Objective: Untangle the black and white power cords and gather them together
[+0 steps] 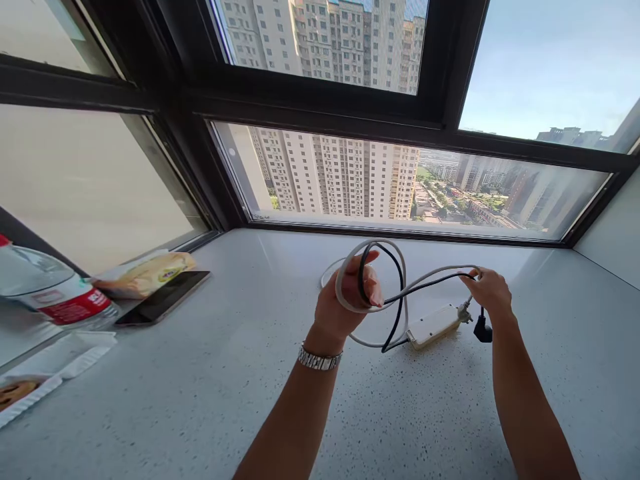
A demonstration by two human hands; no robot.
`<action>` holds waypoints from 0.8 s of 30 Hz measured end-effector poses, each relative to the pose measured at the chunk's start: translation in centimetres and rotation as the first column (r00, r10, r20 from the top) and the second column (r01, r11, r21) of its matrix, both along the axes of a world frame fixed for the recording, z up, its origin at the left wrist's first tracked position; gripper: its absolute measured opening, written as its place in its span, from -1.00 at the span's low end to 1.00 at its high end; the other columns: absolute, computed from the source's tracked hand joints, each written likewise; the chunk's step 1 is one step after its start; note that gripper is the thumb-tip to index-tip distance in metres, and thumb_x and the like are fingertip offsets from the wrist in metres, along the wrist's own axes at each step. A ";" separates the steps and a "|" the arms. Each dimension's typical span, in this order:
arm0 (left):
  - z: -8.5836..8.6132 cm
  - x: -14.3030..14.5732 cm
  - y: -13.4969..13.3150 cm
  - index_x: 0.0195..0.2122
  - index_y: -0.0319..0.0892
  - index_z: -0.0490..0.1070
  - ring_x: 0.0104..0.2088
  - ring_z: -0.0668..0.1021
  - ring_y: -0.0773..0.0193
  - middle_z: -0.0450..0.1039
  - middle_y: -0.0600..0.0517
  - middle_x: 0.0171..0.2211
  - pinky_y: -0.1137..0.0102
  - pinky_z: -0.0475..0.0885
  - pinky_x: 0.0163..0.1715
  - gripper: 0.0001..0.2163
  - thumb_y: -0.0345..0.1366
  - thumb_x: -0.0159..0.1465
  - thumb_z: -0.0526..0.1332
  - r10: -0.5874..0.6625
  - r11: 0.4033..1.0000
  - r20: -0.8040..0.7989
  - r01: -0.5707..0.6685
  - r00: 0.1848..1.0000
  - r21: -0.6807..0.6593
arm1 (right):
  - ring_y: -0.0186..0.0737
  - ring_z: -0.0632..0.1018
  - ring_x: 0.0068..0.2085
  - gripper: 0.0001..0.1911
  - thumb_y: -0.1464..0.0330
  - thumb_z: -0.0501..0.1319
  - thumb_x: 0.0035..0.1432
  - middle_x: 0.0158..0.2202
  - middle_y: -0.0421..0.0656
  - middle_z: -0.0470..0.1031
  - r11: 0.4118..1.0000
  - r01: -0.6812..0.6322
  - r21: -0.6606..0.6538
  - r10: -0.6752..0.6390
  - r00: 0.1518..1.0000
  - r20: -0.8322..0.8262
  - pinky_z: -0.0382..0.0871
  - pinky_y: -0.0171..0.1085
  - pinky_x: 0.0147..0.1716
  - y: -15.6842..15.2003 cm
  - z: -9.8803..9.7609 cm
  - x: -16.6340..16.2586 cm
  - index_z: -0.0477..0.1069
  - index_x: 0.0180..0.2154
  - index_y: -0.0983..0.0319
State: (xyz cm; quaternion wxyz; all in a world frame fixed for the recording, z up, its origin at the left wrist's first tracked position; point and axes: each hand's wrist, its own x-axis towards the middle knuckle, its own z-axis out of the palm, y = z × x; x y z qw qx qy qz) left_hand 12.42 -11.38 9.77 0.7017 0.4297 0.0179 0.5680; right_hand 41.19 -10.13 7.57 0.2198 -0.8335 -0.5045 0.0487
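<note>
My left hand (345, 300), with a metal watch on the wrist, is closed around coiled loops of a white cable (350, 257) and a black cable (397, 267). My right hand (490, 290) pinches both cables near their ends, a little above the sill. A white power strip (433, 327) lies on the speckled sill between my hands. A grey plug and a black plug (483, 330) hang just below my right hand.
The grey speckled window sill (225, 373) runs along a dark-framed window (320, 110) that looks out on tall buildings. At the left stand a water bottle (45, 290), a snack packet (147, 273) on a dark phone (165, 297), and a white tray (55, 363).
</note>
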 end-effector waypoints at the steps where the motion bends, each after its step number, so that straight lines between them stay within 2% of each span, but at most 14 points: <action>1: -0.2 0.0 0.2 -0.21 -0.17 0.54 -0.65 0.42 0.45 0.52 0.05 -0.44 0.51 0.40 -0.64 -0.80 -0.34 0.16 0.20 0.020 1.000 -0.029 -0.019 0.999 0.008 | -0.13 0.49 -0.38 -0.65 0.03 0.15 0.07 -0.41 -0.08 0.49 0.998 -0.016 -0.056 0.015 1.000 -0.023 0.20 -0.29 -0.53 0.4 -0.4 0.0 0.48 -0.35 0.16; 3: -0.7 0.1 0.5 -0.22 -0.13 0.53 -0.62 0.45 0.48 0.55 0.01 -0.17 0.56 0.40 -0.68 -0.81 -0.38 0.11 0.28 0.048 0.998 -0.077 -0.045 0.996 0.038 | -0.16 0.50 -0.42 -0.65 0.02 0.19 0.04 -0.43 -0.09 0.51 0.985 -0.072 -0.155 0.064 0.996 -0.056 0.20 -0.30 -0.54 1.1 -1.4 0.1 0.48 -0.41 0.17; 5: -1.1 0.1 0.9 -0.20 -0.11 0.53 -0.56 0.49 0.49 0.39 -0.05 0.10 0.61 0.38 -0.72 -0.76 -0.37 0.06 0.35 0.060 0.995 -0.108 -0.051 0.992 0.082 | -0.19 0.50 -0.44 -0.65 0.04 0.18 0.05 -0.42 -0.08 0.53 0.971 -0.119 -0.206 0.108 0.992 -0.065 0.19 -0.31 -0.55 1.6 -2.1 0.2 0.48 -0.45 0.18; 7: -1.5 0.2 1.4 -0.18 -0.10 0.53 -0.50 0.52 0.48 0.21 -0.07 0.23 0.64 0.35 -0.74 -0.73 -0.32 0.06 0.37 0.071 0.992 -0.117 -0.058 0.991 0.113 | -0.20 0.50 -0.46 -0.65 0.06 0.17 0.06 -0.44 -0.08 0.53 0.967 -0.139 -0.214 0.131 0.990 -0.051 0.17 -0.32 -0.57 1.9 -2.5 0.4 0.47 -0.48 0.20; 8: -1.6 0.2 1.5 -0.17 -0.10 0.52 -0.48 0.53 0.47 0.20 -0.08 0.23 0.65 0.35 -0.74 -0.74 -0.29 0.07 0.37 0.076 0.991 -0.119 -0.062 0.990 0.121 | -0.21 0.49 -0.48 -0.65 0.07 0.17 0.06 -0.47 -0.08 0.52 0.968 -0.141 -0.210 0.136 0.990 -0.037 0.16 -0.33 -0.58 1.8 -2.6 0.5 0.47 -0.50 0.21; 10: -2.0 0.3 1.9 -0.13 -0.10 0.51 -0.52 0.51 0.48 0.33 -0.12 0.15 0.66 0.32 -0.75 -0.71 -0.23 0.11 0.35 0.071 0.991 -0.129 -0.055 0.989 0.123 | -0.23 0.46 -0.54 -0.64 0.09 0.17 0.06 -0.54 -0.08 0.49 0.974 -0.133 -0.184 0.136 0.991 0.002 0.13 -0.33 -0.60 1.5 -2.2 0.7 0.46 -0.54 0.22; 11: -2.2 0.4 2.1 -0.08 -0.10 0.48 -0.57 0.48 0.50 0.44 -0.13 0.04 0.65 0.29 -0.76 -0.67 -0.18 0.11 0.34 0.056 0.991 -0.138 -0.038 0.989 0.127 | -0.24 0.44 -0.56 -0.65 0.11 0.18 0.06 -0.56 -0.08 0.48 0.980 -0.122 -0.157 0.126 0.992 0.021 0.12 -0.33 -0.60 1.2 -1.9 0.7 0.47 -0.55 0.23; 13: -2.5 0.7 2.3 0.05 -0.09 0.39 -0.70 0.39 0.53 0.56 -0.07 -0.25 0.63 0.22 -0.80 -0.51 -0.05 0.12 0.31 0.004 0.988 -0.153 0.019 0.988 0.151 | -0.24 0.42 -0.57 -0.68 0.15 0.17 0.08 -0.56 -0.08 0.48 0.996 -0.073 -0.043 0.076 0.995 0.059 0.10 -0.33 -0.61 0.3 -1.0 0.4 0.49 -0.53 0.21; 14: -2.6 0.8 2.4 0.11 -0.09 0.34 -0.75 0.33 0.54 0.55 -0.01 -0.38 0.61 0.18 -0.81 -0.44 0.03 0.12 0.27 -0.020 0.985 -0.158 0.046 0.987 0.164 | -0.24 0.41 -0.56 -0.69 0.16 0.16 0.10 -0.55 -0.08 0.48 0.998 -0.045 0.050 0.041 0.996 0.084 0.08 -0.33 -0.60 -0.3 -0.5 0.1 0.50 -0.51 0.21; 16: -2.6 1.0 2.4 0.15 -0.10 0.28 -0.79 0.27 0.55 0.47 0.09 -0.53 0.60 0.13 -0.81 -0.38 0.11 0.14 0.20 -0.013 0.985 -0.186 0.045 0.982 0.167 | -0.22 0.41 -0.52 -0.69 0.18 0.12 0.14 -0.52 -0.07 0.47 0.958 -0.026 0.286 -0.018 0.989 0.149 0.07 -0.32 -0.57 -1.5 0.5 -0.7 0.51 -0.46 0.21; 18: -2.5 1.0 2.3 0.09 -0.14 0.34 -0.75 0.31 0.54 0.42 0.12 -0.56 0.61 0.19 -0.76 -0.46 0.06 0.17 0.20 0.065 0.990 -0.298 -0.025 0.952 0.136 | -0.22 0.41 -0.50 -0.65 0.18 0.05 0.19 -0.50 -0.07 0.46 0.875 -0.067 0.479 -0.037 0.978 0.205 0.08 -0.32 -0.54 -2.3 1.2 -1.5 0.50 -0.41 0.22; 20: -2.3 0.8 2.4 -0.05 -0.22 0.44 -0.69 0.37 0.51 0.41 0.11 -0.57 0.59 0.27 -0.69 -0.57 -0.04 0.16 0.25 0.160 0.986 -0.485 -0.115 0.859 0.121 | -0.22 0.40 -0.49 -0.61 0.16 -0.01 0.23 -0.50 -0.09 0.45 0.813 -0.118 0.570 -0.012 0.975 0.220 0.09 -0.33 -0.52 -2.5 1.4 -2.1 0.48 -0.39 0.24; 21: -2.3 0.5 2.6 -0.13 -0.26 0.47 -0.67 0.41 0.48 0.42 0.09 -0.57 0.58 0.30 -0.66 -0.61 -0.05 0.14 0.27 0.188 0.982 -0.577 -0.135 0.795 0.133 | -0.22 0.40 -0.49 -0.59 0.15 -0.03 0.24 -0.52 -0.09 0.45 0.800 -0.130 0.586 0.005 0.978 0.210 0.09 -0.33 -0.51 -2.4 1.3 -2.1 0.47 -0.39 0.24; 24: -2.9 -0.3 3.5 -0.23 -0.29 0.50 -0.59 0.49 0.40 0.48 0.01 -0.53 0.55 0.35 -0.60 -0.61 -0.03 0.12 0.27 0.219 0.973 -0.742 -0.088 0.633 0.212 | -0.20 0.42 -0.52 -0.57 0.14 -0.05 0.23 -0.58 -0.10 0.44 0.796 -0.097 0.598 0.029 0.992 0.123 0.13 -0.31 -0.51 -1.3 0.6 -1.5 0.44 -0.44 0.23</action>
